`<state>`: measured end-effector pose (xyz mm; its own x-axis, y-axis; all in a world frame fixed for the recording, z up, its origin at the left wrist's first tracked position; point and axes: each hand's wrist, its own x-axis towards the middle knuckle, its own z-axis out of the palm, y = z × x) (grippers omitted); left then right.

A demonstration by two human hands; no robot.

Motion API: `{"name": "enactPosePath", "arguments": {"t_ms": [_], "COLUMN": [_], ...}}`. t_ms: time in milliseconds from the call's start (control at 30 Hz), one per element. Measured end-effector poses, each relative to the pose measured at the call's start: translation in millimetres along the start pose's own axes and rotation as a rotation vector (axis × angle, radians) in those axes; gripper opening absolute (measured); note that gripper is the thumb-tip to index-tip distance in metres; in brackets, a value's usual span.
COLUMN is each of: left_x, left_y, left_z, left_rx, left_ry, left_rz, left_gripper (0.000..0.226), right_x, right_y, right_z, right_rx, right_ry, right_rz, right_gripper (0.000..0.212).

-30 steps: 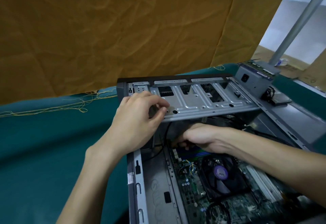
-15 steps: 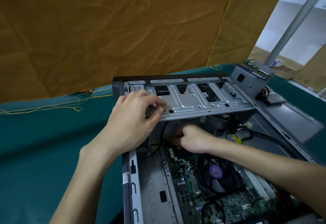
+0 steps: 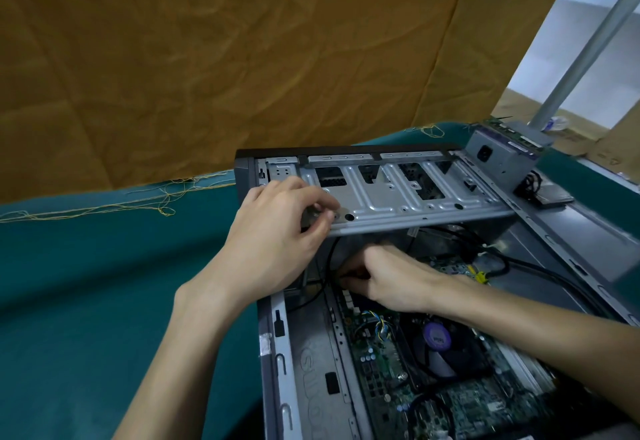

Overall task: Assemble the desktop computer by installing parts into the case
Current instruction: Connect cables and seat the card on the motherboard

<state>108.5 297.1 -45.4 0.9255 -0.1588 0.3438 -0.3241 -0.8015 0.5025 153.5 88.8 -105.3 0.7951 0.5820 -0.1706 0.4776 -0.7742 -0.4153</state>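
An open grey computer case (image 3: 282, 353) lies on the green cloth, its motherboard (image 3: 377, 363) and CPU fan (image 3: 438, 339) facing up. A silver drive cage (image 3: 398, 197) spans the far end of the case. My left hand (image 3: 277, 239) grips the cage's near left corner, thumb and fingers curled over its edge. My right hand (image 3: 388, 280) reaches under the cage into the case with its fingers curled at a black cable (image 3: 330, 259) near the motherboard's far edge; what the fingertips hold is hidden.
A grey power supply (image 3: 502, 155) stands at the case's far right corner, with a flat dark drive (image 3: 550, 197) beside it. Thick black cables (image 3: 540, 270) run along the right inside wall. Brown cloth hangs behind. Green cloth (image 3: 86, 284) covers the table to the left.
My right hand has pushed further left and deeper under the drive cage. My left hand keeps its grip on the cage corner. The view has shifted slightly.
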Motion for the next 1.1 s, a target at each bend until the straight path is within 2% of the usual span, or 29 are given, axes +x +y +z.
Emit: {"name": "enactPosePath", "arguments": {"t_ms": [167,333,1100], "left_x": [-1,-1,-2], "left_y": [0,2,3], "left_z": [-1,-2,-2], "left_rx": [-0.001,0.003,0.009], "left_ry": [-0.007,-0.009,-0.008], "left_rz": [-0.005,-0.002,-0.007], "left_gripper": [0.02,0.02,0.02], "right_x": [-1,-1,3], "right_y": [-5,-8,-12], "right_z": [-3,-4,-6], "right_rx": [-0.065,-0.137,-0.169], "right_ry": [0.002,0.004,-0.033], "right_rz": [-0.023,-0.038,-0.058], "right_gripper": [0.012,0.019,0.024]}}
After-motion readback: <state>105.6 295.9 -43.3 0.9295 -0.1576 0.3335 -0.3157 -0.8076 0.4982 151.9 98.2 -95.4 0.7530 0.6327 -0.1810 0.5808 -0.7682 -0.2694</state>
